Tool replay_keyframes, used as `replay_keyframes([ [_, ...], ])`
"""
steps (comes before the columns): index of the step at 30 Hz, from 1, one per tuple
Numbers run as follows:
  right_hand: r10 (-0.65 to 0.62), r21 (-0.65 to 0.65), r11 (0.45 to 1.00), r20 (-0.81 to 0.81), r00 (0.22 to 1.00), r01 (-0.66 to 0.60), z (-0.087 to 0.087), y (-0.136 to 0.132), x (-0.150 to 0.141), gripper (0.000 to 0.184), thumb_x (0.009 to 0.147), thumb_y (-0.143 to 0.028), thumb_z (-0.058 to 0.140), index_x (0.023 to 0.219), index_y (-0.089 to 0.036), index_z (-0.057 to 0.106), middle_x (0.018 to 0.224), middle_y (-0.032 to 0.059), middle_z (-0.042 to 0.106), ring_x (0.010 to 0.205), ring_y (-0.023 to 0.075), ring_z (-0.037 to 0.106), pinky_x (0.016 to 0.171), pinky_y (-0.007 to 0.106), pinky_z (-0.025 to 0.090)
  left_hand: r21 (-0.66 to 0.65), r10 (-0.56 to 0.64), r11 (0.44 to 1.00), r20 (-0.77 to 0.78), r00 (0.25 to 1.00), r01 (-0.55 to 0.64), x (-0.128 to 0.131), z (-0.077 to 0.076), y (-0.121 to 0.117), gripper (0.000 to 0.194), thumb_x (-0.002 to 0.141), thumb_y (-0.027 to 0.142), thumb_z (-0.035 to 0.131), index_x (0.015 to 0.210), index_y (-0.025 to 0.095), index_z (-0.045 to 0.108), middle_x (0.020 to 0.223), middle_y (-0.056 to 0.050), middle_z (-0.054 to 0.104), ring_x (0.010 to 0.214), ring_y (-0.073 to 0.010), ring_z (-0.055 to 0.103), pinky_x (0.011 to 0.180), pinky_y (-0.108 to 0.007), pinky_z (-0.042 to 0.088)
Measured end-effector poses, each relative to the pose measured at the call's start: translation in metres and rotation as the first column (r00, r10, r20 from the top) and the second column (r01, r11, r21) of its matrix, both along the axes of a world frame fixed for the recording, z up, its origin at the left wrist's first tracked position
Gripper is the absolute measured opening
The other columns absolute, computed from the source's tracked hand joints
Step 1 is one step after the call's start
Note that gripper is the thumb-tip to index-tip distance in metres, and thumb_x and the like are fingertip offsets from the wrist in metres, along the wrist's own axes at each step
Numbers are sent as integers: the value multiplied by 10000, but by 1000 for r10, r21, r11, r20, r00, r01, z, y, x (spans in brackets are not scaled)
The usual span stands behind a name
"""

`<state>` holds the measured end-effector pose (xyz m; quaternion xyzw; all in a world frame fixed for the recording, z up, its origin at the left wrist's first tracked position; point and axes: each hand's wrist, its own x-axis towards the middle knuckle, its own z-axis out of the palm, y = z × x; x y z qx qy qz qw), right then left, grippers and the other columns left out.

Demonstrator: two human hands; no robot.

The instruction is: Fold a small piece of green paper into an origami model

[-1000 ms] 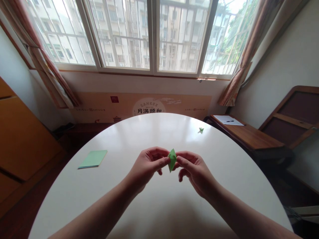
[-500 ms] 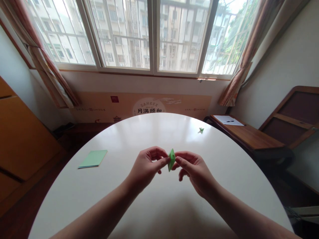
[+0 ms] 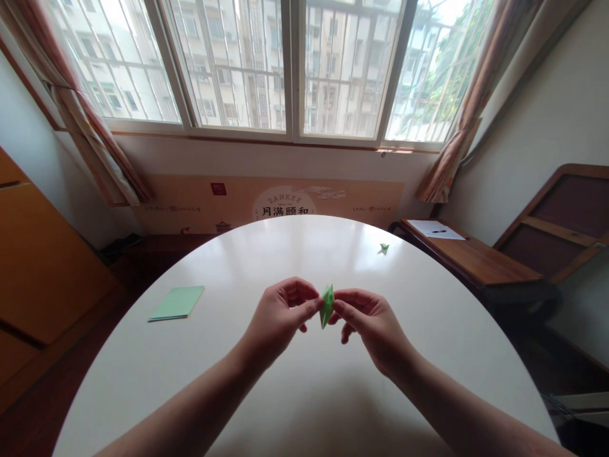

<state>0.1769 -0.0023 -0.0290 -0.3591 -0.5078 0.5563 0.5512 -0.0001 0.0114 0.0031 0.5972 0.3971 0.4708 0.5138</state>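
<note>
Above the middle of the round white table (image 3: 266, 393), both my hands pinch a small folded piece of green paper (image 3: 327, 306). My left hand (image 3: 280, 315) grips its left side between thumb and forefinger. My right hand (image 3: 368, 324) pinches the right side the same way. The paper stands on edge, narrow and pointed at top and bottom. A stack of green paper sheets (image 3: 177, 303) lies flat on the table to the left. A tiny folded green paper figure (image 3: 383, 249) rests far off on the right part of the table.
A wide barred window (image 3: 285, 70) with curtains fills the far wall. A printed cardboard panel (image 3: 280, 203) leans below it. On the right stands a wooden side desk (image 3: 471, 257) with a sheet of paper and a pen (image 3: 435, 230). A wooden cabinet (image 3: 42, 266) stands on the left.
The green paper has been pressed narrower between my fingers, and both hands have lifted it slightly up and away from me.
</note>
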Motion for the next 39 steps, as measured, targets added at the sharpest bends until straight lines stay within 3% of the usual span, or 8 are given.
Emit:
replay_keyframes([
  [9,-52,56,997,30,998,50,0,-1,-2,229,787,-381,800,917,-194,772,775,59,752,630,174,673,430,228,493,-28,-29,999,-13,999,28,1,0,-2,163,756,253,764,781,145,645,657,-4,660,588,-124,570,475,-201,454],
  [17,-64,65,996,51,997,60,1,-2,-2,260,795,-404,788,941,-194,739,818,61,757,620,172,669,441,239,490,-47,-71,996,-42,997,69,-1,-5,0,257,795,329,767,951,148,671,724,-28,698,619,-142,604,469,-208,461],
  [26,-13,25,1000,4,1000,13,-3,-2,-4,352,764,-365,825,1033,-211,658,829,45,760,674,185,686,445,229,494,-22,-20,1000,-43,999,19,0,-5,-1,259,768,282,783,941,144,650,735,-42,709,655,-162,616,488,-217,467],
  [34,13,34,999,69,998,-15,-1,-3,-4,294,803,-376,800,996,-200,664,773,26,732,669,154,658,473,207,492,239,72,971,-226,971,-17,-3,-2,-3,250,832,306,711,1039,168,733,933,-77,666,758,-173,581,542,-250,496],
  [39,34,62,997,77,996,-39,-4,-3,-4,259,825,-370,783,996,-197,694,778,26,722,690,152,659,481,202,504,231,-1,971,-223,975,54,-4,0,-4,264,835,268,679,1060,144,740,853,-70,649,715,-167,589,518,-248,474],
])
